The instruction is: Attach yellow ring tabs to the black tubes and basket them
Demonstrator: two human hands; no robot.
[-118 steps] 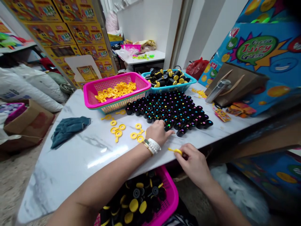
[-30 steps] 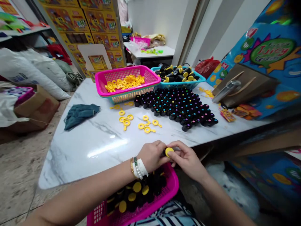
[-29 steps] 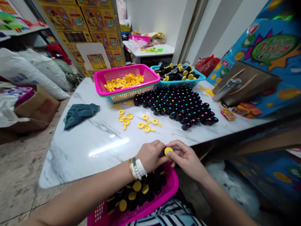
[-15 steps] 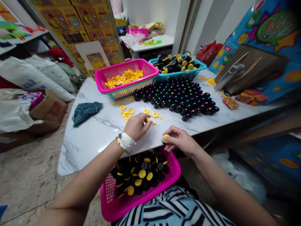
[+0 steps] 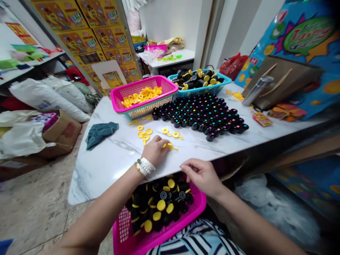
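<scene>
On the white marbled table [image 5: 106, 168], the left hand [image 5: 155, 152] has its fingers down at a yellow ring piece [image 5: 168, 145], bright and flat-ish with a skinny tab, partly hidden, so can't tell if it's actually pinched. The right hand [image 5: 202, 176] is well apart, fingers curled by the front edge, can't tell if the tips meet. Bare tabletop between the ring and the black pieces [image 5: 196, 112], plus loads further left.

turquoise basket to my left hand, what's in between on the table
The head view shows dotted black pieces by the turquoise basket, then a couple of loose yellow rings nearer your left hand.
</scene>
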